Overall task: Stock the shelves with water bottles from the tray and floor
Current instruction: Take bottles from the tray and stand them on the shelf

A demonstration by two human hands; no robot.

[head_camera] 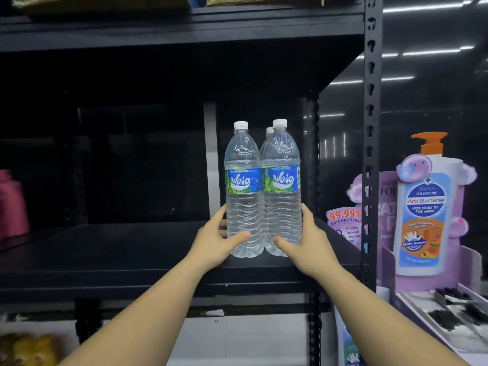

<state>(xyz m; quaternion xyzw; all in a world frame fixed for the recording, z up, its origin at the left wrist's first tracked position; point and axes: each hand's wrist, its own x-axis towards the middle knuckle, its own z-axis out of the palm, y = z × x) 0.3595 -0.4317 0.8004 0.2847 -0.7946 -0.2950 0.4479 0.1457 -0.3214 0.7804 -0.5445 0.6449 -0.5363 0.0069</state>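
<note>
Water bottles (262, 191) stand upright on a dark shelf (126, 249) near its right front, touching each other, a third apparently behind. The left hand (216, 240) grips the left bottle's base; the right hand (307, 240) grips the right one's. A black upright post (371, 154) and purple soap display (425, 207) stand at right.

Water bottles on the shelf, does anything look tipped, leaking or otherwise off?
Nothing stands out. The front two water bottles stand upright, capped, side by side near the shelf front, left hand and right hand gripping their bases. No spill shows.
</note>
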